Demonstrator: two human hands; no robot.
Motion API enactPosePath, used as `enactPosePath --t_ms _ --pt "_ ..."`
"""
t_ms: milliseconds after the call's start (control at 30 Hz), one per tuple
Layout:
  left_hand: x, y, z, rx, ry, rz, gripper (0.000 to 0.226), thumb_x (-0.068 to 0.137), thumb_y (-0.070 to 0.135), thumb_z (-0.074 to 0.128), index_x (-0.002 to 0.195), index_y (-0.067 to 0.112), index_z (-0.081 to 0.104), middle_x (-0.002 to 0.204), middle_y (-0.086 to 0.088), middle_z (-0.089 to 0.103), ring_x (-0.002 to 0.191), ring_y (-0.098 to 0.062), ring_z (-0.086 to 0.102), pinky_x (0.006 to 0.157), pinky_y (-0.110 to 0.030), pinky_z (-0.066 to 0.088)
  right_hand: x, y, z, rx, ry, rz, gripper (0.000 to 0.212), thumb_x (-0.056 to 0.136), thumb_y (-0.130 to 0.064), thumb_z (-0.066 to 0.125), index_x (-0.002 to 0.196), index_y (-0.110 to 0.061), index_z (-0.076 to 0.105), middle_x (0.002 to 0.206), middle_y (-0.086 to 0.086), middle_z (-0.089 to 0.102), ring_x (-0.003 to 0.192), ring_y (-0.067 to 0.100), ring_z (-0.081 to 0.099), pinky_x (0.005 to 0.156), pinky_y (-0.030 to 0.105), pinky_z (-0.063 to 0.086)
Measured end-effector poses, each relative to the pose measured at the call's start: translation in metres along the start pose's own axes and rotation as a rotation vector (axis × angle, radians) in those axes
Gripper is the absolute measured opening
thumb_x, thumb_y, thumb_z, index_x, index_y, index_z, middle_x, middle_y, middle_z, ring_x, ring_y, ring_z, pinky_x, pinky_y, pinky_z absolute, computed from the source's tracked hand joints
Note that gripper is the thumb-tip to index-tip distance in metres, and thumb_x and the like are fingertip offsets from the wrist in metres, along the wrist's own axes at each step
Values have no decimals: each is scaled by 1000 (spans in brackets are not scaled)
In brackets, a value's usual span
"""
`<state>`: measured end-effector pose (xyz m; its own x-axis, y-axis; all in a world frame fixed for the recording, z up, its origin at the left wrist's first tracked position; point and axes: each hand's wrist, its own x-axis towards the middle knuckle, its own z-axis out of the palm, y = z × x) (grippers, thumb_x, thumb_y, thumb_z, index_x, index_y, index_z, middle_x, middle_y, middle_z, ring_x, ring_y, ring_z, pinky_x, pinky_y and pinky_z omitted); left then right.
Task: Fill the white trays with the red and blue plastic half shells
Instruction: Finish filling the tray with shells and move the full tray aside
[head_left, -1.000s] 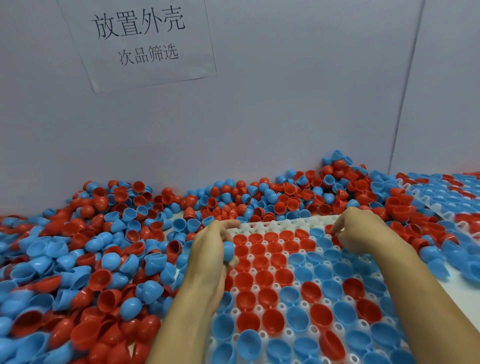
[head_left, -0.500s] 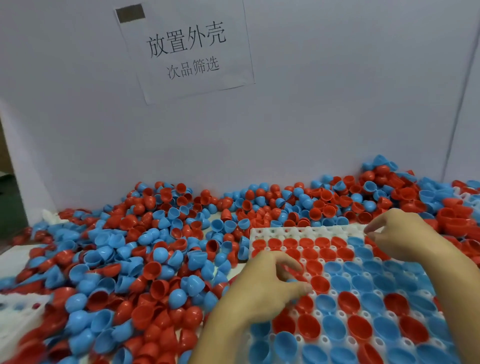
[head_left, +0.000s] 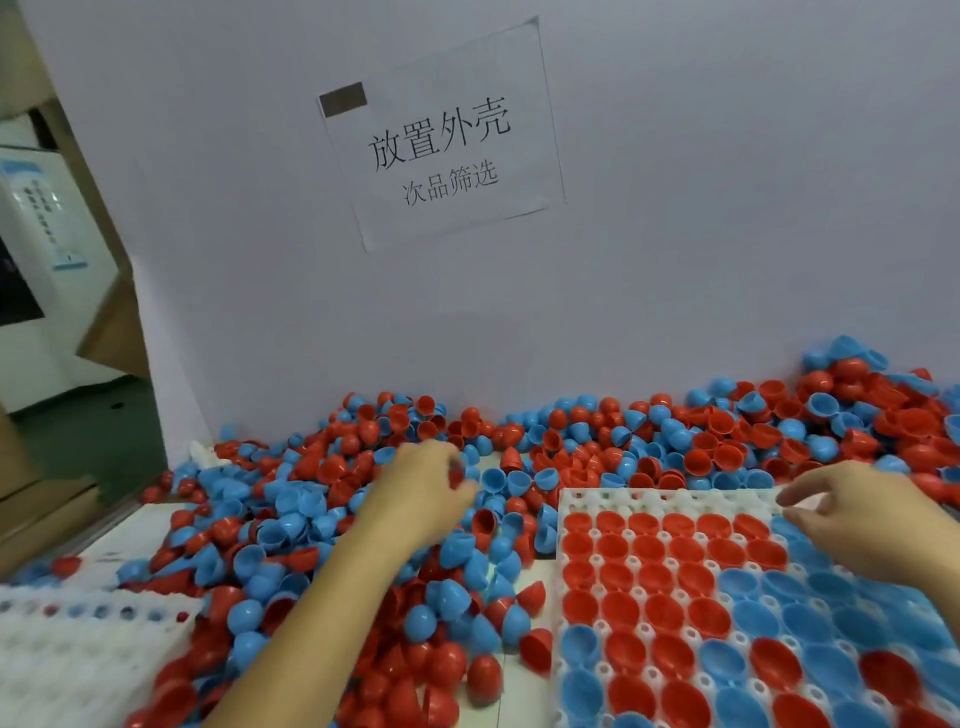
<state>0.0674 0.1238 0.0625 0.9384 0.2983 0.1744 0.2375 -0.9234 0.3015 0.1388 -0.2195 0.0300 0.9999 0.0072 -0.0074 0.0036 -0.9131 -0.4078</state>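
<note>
A white tray (head_left: 665, 500) lies at the lower right, its pockets filled with red half shells (head_left: 644, 571) and blue half shells (head_left: 810, 618); only its far row shows bare white. Loose red and blue shells form a pile (head_left: 291, 525) across the table to the left and behind the tray. My left hand (head_left: 421, 493) reaches into the pile left of the tray, fingers curled down onto shells; blur hides whether it grips one. My right hand (head_left: 852, 519) hovers over the tray's far right corner, fingers stretched leftward with nothing seen between them.
A second white tray (head_left: 78, 654) lies at the lower left, partly under loose shells. A grey wall with a paper sign (head_left: 441, 140) closes the back. At the far left the table ends beside cardboard boxes (head_left: 62, 499).
My left hand has left the tray and moved left and away into the loose pile. My right hand stays at the tray's far right corner, its pinch loosened. The view has swung left.
</note>
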Motion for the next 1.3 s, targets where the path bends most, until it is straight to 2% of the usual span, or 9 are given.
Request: enactPosePath --t_ms 67,167,300,500,633,800,1000,1233,1300 --pt "10 16 15 -74 -159 106 34 97 33 63 129 21 64 132 -2 62 109 -14 62 92 -27 51 -4 -4 -2 26 -4 -11 16 94 -30 63 109 -31 69 116 7 70 92 22 66 85 36 56" --pt "40 39 37 -115 -145 140 47 95 39 64 138 22 56 141 -3 54 126 -20 53 103 -33 47 -7 -6 -4 67 -15 -18 18 95 -31 62 113 -31 67 119 7 69 97 22 65 87 35 54" --pt "93 56 62 -25 -208 -18 81 89 61 59 157 30 29 163 -10 27 147 -40 27 116 -54 35 -6 -5 -5 105 -4 -35 17 96 -32 61 112 -33 66 113 3 70 88 16 66 78 29 55" --pt "150 82 110 10 -409 -237 126 77 86 54 161 18 -9 169 -20 -2 154 -44 7 123 -56 17 0 0 -2 137 7 -60 15 96 -33 60 110 -35 66 96 -6 67 83 12 64 74 29 54" --pt "160 111 129 35 -322 -251 126 73 92 50 158 30 -19 164 -23 -22 148 -58 -10 117 -72 8 4 4 1 141 40 -53 17 95 -35 61 111 -35 66 105 -3 67 89 14 63 80 32 55" --pt "166 122 138 73 -234 -175 118 71 90 56 160 36 1 167 -15 7 150 -48 8 112 -71 25 4 5 2 144 68 -51 18 95 -36 61 112 -36 66 112 -2 67 97 17 63 82 33 55" --pt "172 124 138 103 -303 16 106 79 62 73 158 47 4 168 -12 1 151 -47 9 115 -69 22 1 1 3 159 71 -70 17 96 -33 60 111 -37 66 113 -4 64 90 12 61 82 32 55" --pt "177 118 147 121 -296 17 101 78 67 71 157 44 13 156 -16 32 140 -45 36 110 -59 40 -1 -4 1 146 68 -94 19 97 -35 58 115 -37 65 115 -6 62 88 10 61 84 32 55" --pt "176 116 148 105 -256 80 92 81 58 71 155 41 20 148 -12 47 131 -39 49 103 -52 48 -1 -5 1 135 64 -98 21 97 -36 58 116 -37 64 116 -6 62 88 10 61 85 33 55"
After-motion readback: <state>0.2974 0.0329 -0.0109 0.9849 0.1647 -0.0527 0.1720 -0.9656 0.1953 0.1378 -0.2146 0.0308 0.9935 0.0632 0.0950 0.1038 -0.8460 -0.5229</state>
